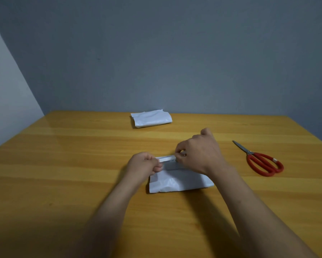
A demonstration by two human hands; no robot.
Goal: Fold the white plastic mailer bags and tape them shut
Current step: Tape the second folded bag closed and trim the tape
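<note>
— Grey wall (pixel 175 53) rose behind the wooden table (pixel 63 164) where we worked. Where did the bags lie?

— The folded mailer bag (pixel 177 181) lay flat about the table's middle, partly under our wrists. A second folded mailer (pixel 150 119) sat by the far edge, and the red scissors (pixel 262 162) lay toward the right edge, blades together.

— And our hands?

— Our left hand (pixel 145 163) pinched one end of a white strip (pixel 167 158), which we took for tape. Our right hand (pixel 199 155) pinched the other end, fingers curled. The strip ran taut along the bag's far edge; we could not tell whether it touched.

— How did we judge it should go down?

— We reckoned on keeping it taut and level, laying it half on the flap and half on the body, then pressing from the middle outward. Slick plastic could spring the fold open.

— The surroundings?

— The tabletop shone, banded with grain, under dim light. A paler wall met the grey one beyond the far left corner.
</note>
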